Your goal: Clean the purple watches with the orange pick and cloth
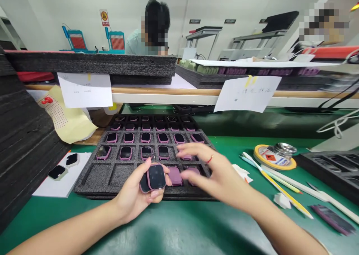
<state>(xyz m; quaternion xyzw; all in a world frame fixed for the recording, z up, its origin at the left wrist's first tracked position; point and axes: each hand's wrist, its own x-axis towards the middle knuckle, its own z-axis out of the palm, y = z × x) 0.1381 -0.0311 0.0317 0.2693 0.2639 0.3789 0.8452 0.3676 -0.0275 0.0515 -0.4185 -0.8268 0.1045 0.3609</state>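
Note:
My left hand [140,187] is closed around two smartwatch bodies without straps. The front smartwatch [156,177] has a purple frame and a dark screen; the other sits partly hidden behind it. Over the right side of the black foam tray [97,174], my right hand [209,169] is open, its thumb and fingers apart. Beneath its thumb lies a purple watch body, partly covered. Between the hands, another watch body [175,176] rests back up in the front row. Purple-framed watches fill several slots behind, and two front-left slots hold nothing.
Two pale watches [72,159] lie on white paper at left, beside stacked black foam [25,150]. At right are a round yellow-labelled tin [276,157], pens, tweezers and a purple watch-like piece [333,219]. A shelf [168,97] crosses behind the tray; people are beyond it.

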